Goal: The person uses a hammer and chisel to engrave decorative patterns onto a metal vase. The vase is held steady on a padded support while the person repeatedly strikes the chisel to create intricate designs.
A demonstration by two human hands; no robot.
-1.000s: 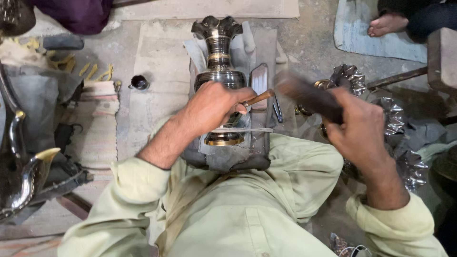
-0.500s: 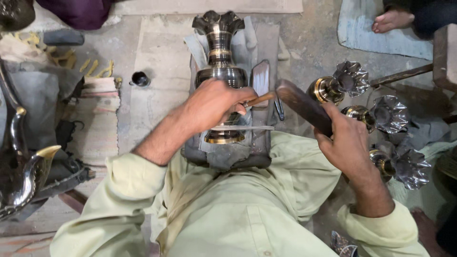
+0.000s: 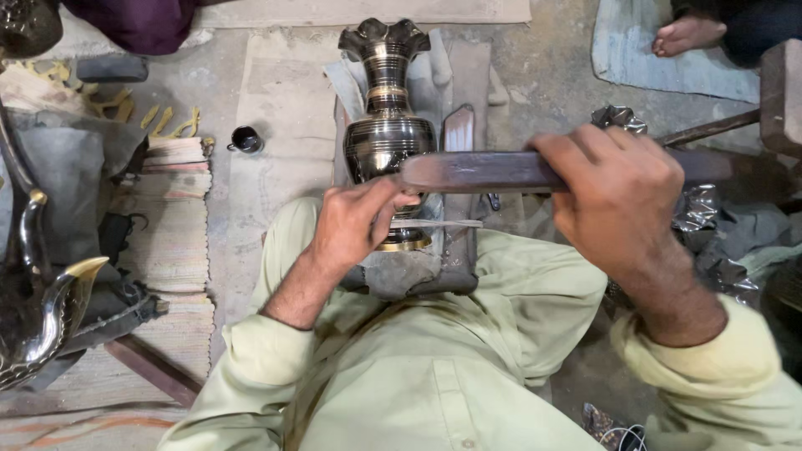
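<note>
No packages, labels, signs or screens anywhere in view.

A small black cup (image 3: 245,139) stands on the concrete floor (image 3: 284,100) just beside a stack of striped woven mats (image 3: 171,217); yellow metal scraps (image 3: 125,113) lie toward the floor's upper left; a curved brass-tipped spout (image 3: 50,309) rests at the left edge; another person's bare foot (image 3: 687,35) sits on a grey cloth (image 3: 660,63) at the upper right corner.
</note>
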